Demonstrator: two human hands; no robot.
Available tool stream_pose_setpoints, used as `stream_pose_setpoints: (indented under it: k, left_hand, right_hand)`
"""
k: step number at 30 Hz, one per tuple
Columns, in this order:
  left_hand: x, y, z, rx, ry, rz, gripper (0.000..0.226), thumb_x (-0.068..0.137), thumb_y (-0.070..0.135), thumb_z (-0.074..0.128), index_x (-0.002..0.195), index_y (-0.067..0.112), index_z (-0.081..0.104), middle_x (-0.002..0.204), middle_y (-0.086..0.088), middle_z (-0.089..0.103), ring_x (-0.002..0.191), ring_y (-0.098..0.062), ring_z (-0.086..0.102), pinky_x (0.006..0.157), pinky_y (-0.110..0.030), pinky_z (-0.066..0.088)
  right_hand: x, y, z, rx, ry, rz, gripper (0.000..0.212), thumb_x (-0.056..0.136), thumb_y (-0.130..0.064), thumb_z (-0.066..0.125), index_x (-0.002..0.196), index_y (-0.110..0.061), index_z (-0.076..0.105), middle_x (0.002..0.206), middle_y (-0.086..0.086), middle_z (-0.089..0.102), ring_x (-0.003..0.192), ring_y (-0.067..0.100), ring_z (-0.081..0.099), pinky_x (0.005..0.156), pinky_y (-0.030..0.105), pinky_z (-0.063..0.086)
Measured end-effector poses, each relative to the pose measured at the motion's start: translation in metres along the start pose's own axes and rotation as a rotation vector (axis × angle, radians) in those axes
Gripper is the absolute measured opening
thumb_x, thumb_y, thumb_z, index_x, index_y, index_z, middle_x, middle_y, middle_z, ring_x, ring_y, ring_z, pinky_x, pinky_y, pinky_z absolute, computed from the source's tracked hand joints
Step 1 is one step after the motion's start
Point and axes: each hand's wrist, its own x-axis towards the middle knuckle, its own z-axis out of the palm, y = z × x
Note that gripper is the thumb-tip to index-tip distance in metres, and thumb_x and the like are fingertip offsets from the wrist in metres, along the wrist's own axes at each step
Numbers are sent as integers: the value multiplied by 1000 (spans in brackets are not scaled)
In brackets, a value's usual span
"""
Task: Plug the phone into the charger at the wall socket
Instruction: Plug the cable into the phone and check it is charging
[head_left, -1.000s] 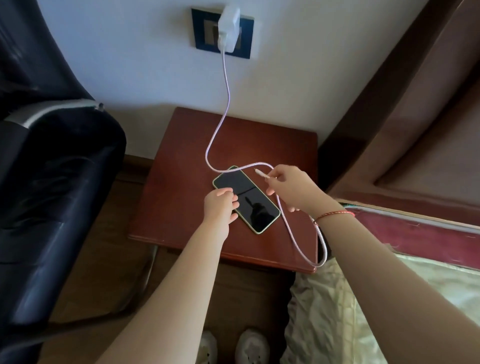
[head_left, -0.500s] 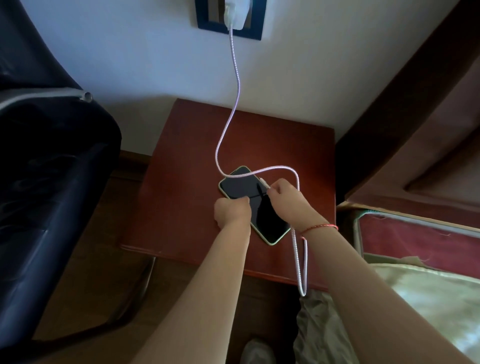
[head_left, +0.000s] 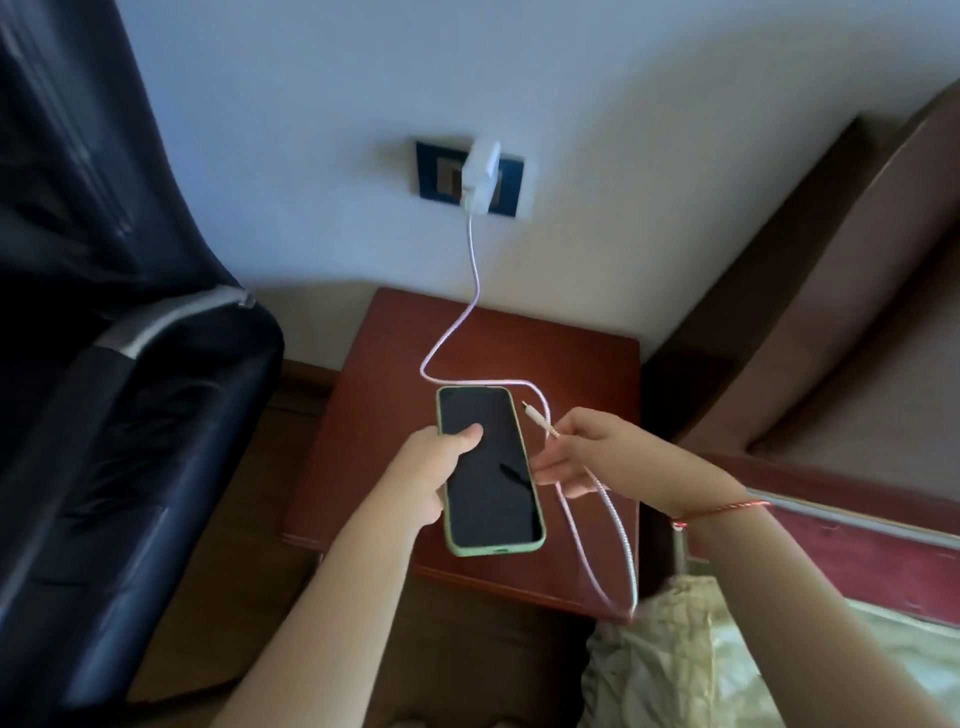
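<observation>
One phone (head_left: 488, 467) is sitting in the left hand (head_left: 434, 475), which is gripping it along its left edge with the thumb pressing on the dark screen. The phone is wearing a green case and is being held face up over the one counter (head_left: 374, 415), its bottom end pointing back toward the person.

Just to the right of that hand, the right hand (head_left: 597, 452) is pinching the one cable (head_left: 618, 530) a little behind its plug (head_left: 535, 413), fingers closed around the cord. The plug tip is pointing up and away, just beside the phone's right edge and not touching it. Below the right hand the cable is hanging in one long loop past the counter's near edge; beyond the phone's top end it is curving back and climbing to the one white charger (head_left: 480, 176), which is sitting in the one wall socket (head_left: 441, 171) well beyond both hands.

One red string (head_left: 727, 509) is circling the right wrist. One dark chair (head_left: 130, 415) is standing far to the left of the left hand.
</observation>
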Motion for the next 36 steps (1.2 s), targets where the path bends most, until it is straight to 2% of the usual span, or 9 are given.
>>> stream_pose_setpoints:
  k: [4,6,10,13,18,20,24,32,36]
  left_hand:
    - [-70,45,-26,176,-92,0,14,81,19,66,89,8,65,67,-9,72,58,-23,69,45,-28,51]
    - [-103,60,-36,214,-111,13,12,81,20,66,86,9,65,65,-9,72,57,-24,69,49,-29,52]
    - [-160,102,-37,52,-129,147,19,84,20,62,99,9,63,82,-13,71,72,-27,66,66,-36,54]
    - [-199,141,-31,-128,-154,253,21,86,21,60,101,7,63,78,-11,73,69,-24,69,59,-33,55]
    - [-258,183,-23,-323,-161,414,12,86,19,58,91,8,63,54,-4,72,47,-16,68,38,-26,52]
    - [-277,192,-18,-361,-154,440,9,87,18,58,85,10,62,48,-2,69,42,-15,66,36,-26,52]
    - [-310,215,-12,-411,-125,471,10,87,17,58,78,11,59,42,0,66,37,-14,64,36,-30,53]
    - [-361,239,-11,-503,-91,522,13,88,11,54,75,11,55,52,-4,64,30,-14,59,27,-26,46]
    - [-373,242,-7,-528,-83,520,13,88,13,54,76,13,53,64,-4,61,50,-18,60,28,-22,45]
  right_hand:
    - [-55,-59,-18,101,-118,-134,14,91,1,42,91,-8,54,75,6,73,54,17,65,44,21,43]
    - [-79,-85,-18,130,-129,-183,20,89,3,43,98,-8,58,69,6,72,44,16,54,43,22,38]
    - [-120,-135,-15,168,-24,-329,25,96,-22,43,99,-9,64,51,0,58,34,12,31,38,20,26]
    - [-154,-171,-15,243,103,-475,30,92,-32,44,89,-13,67,45,-1,47,31,7,23,35,17,19]
    - [-211,-204,4,332,221,-675,33,85,-42,44,89,-20,68,47,2,47,36,9,24,39,22,19]
    - [-230,-212,11,361,279,-738,34,87,-46,42,91,-23,67,49,4,48,38,9,25,41,23,19]
    - [-260,-236,14,366,395,-832,28,87,-39,41,82,-23,63,48,3,47,39,7,27,40,13,27]
    - [-312,-268,25,270,367,-863,26,71,-38,58,67,-12,64,44,1,54,34,0,36,40,5,28]
    - [-321,-282,32,254,401,-854,25,74,-35,62,63,-13,64,42,1,55,29,0,36,37,5,26]
